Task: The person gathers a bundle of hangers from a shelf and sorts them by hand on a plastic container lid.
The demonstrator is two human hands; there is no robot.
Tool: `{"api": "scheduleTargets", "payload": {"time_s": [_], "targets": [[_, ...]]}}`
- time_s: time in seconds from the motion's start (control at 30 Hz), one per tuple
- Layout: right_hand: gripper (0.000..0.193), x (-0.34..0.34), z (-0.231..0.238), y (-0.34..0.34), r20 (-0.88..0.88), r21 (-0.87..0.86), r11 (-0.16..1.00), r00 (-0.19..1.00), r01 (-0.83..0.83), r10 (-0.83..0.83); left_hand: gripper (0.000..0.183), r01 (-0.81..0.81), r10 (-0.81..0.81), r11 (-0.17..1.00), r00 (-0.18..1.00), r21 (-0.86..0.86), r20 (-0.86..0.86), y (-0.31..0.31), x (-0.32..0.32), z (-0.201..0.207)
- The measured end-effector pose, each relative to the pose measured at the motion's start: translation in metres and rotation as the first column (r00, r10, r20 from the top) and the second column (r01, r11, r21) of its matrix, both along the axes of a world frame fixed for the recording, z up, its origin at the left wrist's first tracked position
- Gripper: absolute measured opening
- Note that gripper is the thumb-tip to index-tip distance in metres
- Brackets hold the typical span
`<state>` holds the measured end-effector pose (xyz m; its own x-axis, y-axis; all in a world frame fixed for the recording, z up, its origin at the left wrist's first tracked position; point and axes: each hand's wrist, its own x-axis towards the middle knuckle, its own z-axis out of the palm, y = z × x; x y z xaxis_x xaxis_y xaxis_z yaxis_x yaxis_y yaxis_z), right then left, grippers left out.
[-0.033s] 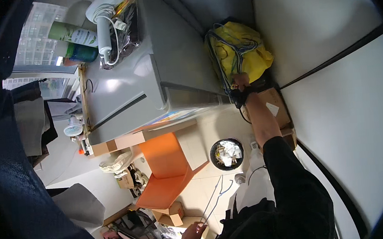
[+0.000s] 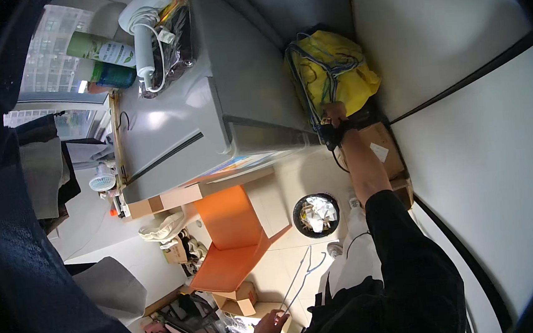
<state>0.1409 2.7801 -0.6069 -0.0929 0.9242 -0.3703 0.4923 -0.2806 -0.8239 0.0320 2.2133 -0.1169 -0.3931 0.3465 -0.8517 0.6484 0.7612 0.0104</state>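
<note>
My left hand [image 2: 269, 329] is low in the view, its fingers closed on one end of a thin blue wire clothes hanger [image 2: 302, 273]. The hanger sticks out over the floor. My right arm stretches up to the corner beside the fridge. There my right hand [image 2: 335, 114] is closed at the lower end of a bundle of blue wire hangers [image 2: 329, 74]. The bundle lies against a bulging yellow bag [image 2: 357, 87]. A black band circles my right wrist, and my fingertips are partly hidden.
A grey fridge [image 2: 170, 133] stands left of my right arm, with bottles [image 2: 101, 48] and a white corded appliance [image 2: 144, 54] on top. Below are an orange chair [image 2: 224, 223] and a black waste bin [image 2: 317, 232] filled with paper. A cardboard box [image 2: 383, 148] sits under my right forearm.
</note>
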Motion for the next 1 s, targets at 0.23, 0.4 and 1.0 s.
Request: {"api": "scheduleTargets", "payload": {"time_s": [0.23,0.4,1.0], "targets": [[0.033,0.058,-0.013,0.015,-0.236,-0.606,0.792,0.936,0.068,-0.261,0.04,0.0,-0.006,0.997,0.997,0.076,0.08,0.006,-0.006,-0.006],[0.027,0.048,0.049,-0.054,-0.42,-0.404,0.895,0.831,0.188,-0.364,0.041,-0.018,0.017,0.998,1.0,0.058,0.013,-0.02,0.0,-0.007],[0.029,0.116,0.182,-0.199,-0.583,-0.474,0.843,0.626,0.255,-0.518,0.034,0.019,-0.029,0.984,0.998,0.178,0.056,-0.046,-0.016,0.004]]}}
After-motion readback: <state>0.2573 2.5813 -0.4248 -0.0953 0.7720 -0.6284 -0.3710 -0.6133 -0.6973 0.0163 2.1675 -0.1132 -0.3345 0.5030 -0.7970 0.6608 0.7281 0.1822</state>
